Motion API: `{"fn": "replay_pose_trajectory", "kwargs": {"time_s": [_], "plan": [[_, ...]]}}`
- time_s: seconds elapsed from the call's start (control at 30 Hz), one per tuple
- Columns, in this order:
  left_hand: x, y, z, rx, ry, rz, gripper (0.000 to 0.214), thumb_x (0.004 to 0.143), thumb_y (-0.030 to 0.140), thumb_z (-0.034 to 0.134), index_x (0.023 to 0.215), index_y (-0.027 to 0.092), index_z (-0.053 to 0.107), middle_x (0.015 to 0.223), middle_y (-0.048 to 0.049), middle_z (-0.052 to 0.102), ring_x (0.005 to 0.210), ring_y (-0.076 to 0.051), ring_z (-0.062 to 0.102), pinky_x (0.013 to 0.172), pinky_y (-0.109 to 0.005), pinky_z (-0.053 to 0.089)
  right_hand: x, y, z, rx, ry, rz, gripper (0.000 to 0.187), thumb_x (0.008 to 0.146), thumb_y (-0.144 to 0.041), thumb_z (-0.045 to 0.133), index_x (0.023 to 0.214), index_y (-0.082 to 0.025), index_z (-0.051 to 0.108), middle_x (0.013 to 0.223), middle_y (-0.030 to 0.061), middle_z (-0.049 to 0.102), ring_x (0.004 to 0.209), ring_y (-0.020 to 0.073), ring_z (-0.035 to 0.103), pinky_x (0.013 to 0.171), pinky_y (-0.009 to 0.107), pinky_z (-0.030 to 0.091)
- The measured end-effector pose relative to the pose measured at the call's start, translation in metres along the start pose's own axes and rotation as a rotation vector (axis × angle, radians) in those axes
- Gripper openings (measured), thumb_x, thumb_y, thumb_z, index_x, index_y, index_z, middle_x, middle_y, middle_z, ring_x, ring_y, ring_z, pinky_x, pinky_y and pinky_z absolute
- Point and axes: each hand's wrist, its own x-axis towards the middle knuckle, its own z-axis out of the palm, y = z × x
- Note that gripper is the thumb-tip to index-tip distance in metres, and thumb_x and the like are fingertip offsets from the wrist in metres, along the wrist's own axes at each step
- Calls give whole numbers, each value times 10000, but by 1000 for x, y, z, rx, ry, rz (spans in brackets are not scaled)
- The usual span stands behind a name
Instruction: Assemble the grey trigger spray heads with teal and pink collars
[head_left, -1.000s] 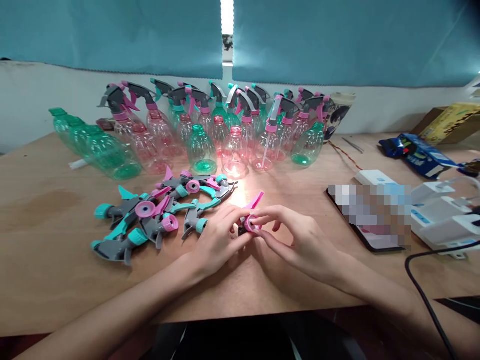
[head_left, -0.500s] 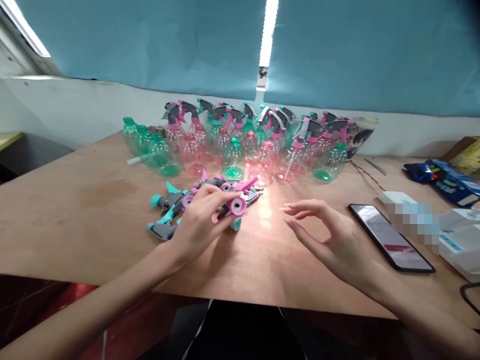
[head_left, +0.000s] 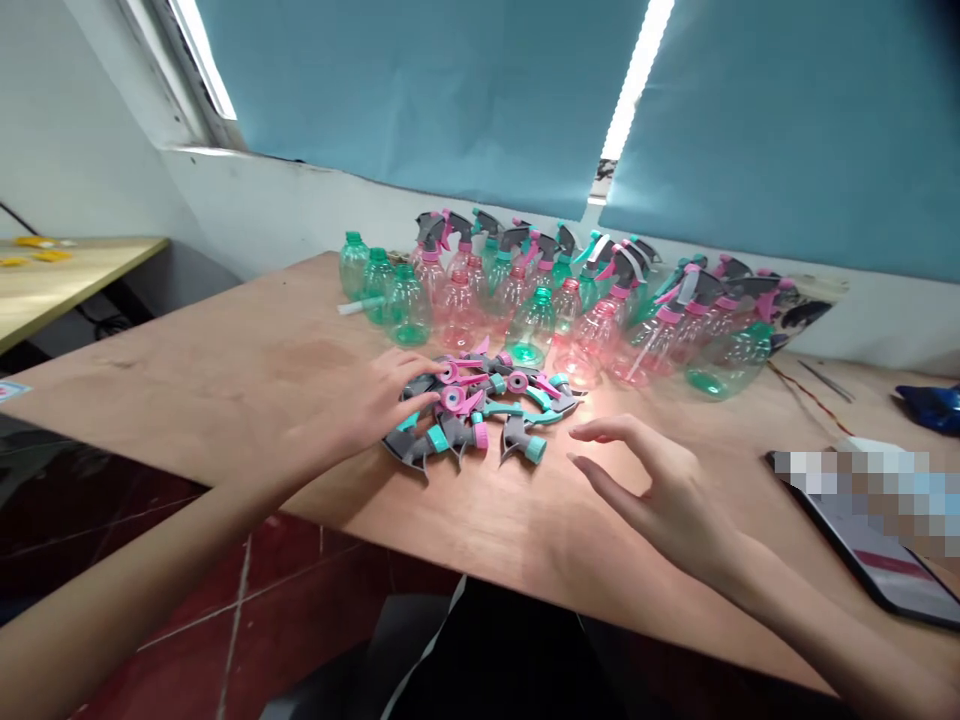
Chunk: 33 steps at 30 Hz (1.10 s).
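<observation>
My left hand (head_left: pixel 367 402) lies low on the wooden table (head_left: pixel 247 350), its fingers stretched out against the left edge of a pile of loose spray-trigger heads (head_left: pixel 487 415) in grey, teal and pink. Its fingertips touch a grey head there. To the right of the pile my right hand (head_left: pixel 660 485) hovers just above the table, fingers apart and slightly curled, holding nothing. Behind the pile stands a crowd of clear pink and green spray bottles (head_left: pixel 525 300), many with trigger heads fitted and some bare-necked.
A phone (head_left: pixel 877 560) lies at the table's right edge, partly behind a blurred patch. A blue packet (head_left: pixel 934 408) sits at the far right. A white tube (head_left: pixel 358 307) lies by the leftmost bottles. A second table (head_left: pixel 67 270) stands to the left, and blue blinds hang behind.
My left hand has carried the pink-capped spray head to the pile and now rests flat against it. My right hand let go of it earlier and stays open. The view has swung left.
</observation>
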Motion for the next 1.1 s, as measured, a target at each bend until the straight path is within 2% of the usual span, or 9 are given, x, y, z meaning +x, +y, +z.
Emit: {"fn": "replay_pose_trajectory", "kwargs": {"time_s": [0.23,0.4,0.53,0.67,0.77,0.93,1.1], "plan": [[-43,-14,-7,-25,51,-96,330,953,350,371,1070,189,635,1064,-77,650,1029,-227,576,928,-374,446,12,1,33,40,-224,-88,242,854,-295,626,1079,-231,567,1136,101,625,1063,259,616,865,453,548],[-56,-16,-3,-12,80,-146,310,947,378,420,1038,180,641,1063,-79,656,1027,-243,576,924,-387,437,53,1,68,41,-232,-146,257,890,-369,576,1091,-209,583,1217,131,591,1152,265,562,949,481,492],[-57,-6,6,-91,139,-243,302,948,374,439,1031,161,637,1024,-78,652,970,-223,594,894,-374,453,98,4,103,-11,-275,-132,405,900,-452,527,1200,-181,562,1282,149,563,1238,285,497,998,466,446],[-61,14,19,-126,130,-219,274,916,391,516,969,158,650,960,-61,631,956,-218,576,890,-382,452,133,11,136,-26,-330,-144,505,918,-525,440,1265,-172,543,1320,137,551,1254,275,485,1048,438,385],[-63,29,27,-94,100,-228,327,846,447,610,996,162,662,951,-72,602,946,-238,554,860,-392,466,150,16,154,-55,-370,-116,606,909,-580,409,1326,-148,493,1392,164,485,1304,311,423,1060,466,343],[-54,41,30,49,18,-312,452,746,498,699,1013,135,670,974,-112,568,979,-299,517,866,-453,464,156,19,165,-84,-466,-91,599,892,-631,387,1266,-192,550,1286,144,583,1197,301,528,994,450,392],[-52,38,27,76,-48,-294,248,791,330,683,926,122,672,979,-113,561,980,-293,508,872,-447,466,143,17,153,-82,-523,-149,612,869,-604,474,1290,-164,524,1281,171,579,1194,316,527,987,462,400]]}}
